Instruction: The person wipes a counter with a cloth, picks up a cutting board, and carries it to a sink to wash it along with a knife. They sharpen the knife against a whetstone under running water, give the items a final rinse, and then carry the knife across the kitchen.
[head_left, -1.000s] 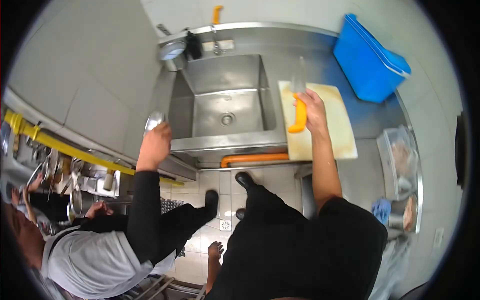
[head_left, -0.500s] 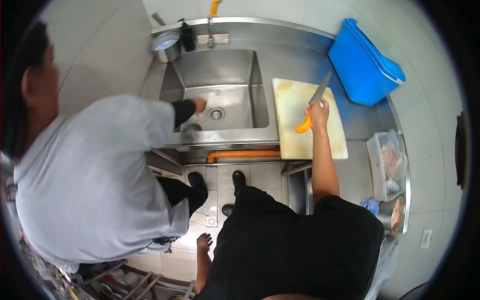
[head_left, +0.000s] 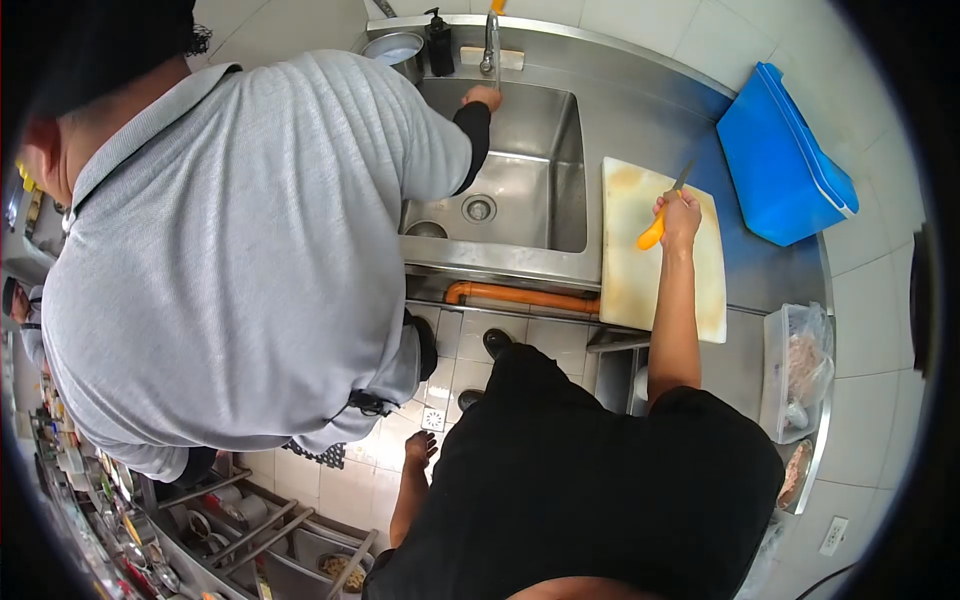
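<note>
My right hand (head_left: 680, 215) is wrapped around the yellow-orange handle of a kitchen knife (head_left: 652, 233). It is above the stained white cutting board (head_left: 625, 290), with the blade pointing away from me and partly foreshortened. Down at my side hangs my left hand (head_left: 420, 447), its fingers apart and holding nothing, over the tiled floor. A steel sink (head_left: 566, 180) lies left of the board.
At my left a co-worker in a grey shirt (head_left: 240, 250) leans over the sink, one hand (head_left: 484, 97) by the tap (head_left: 490, 55). A blue cooler box (head_left: 775, 160) stands right of the board. A plastic container (head_left: 790, 380) sits on the right counter.
The co-worker has leaned in, and their hand has gone from the sink basin up to the tap. My view has shifted left. The knife stays in my right hand, its blade turned somewhat.
</note>
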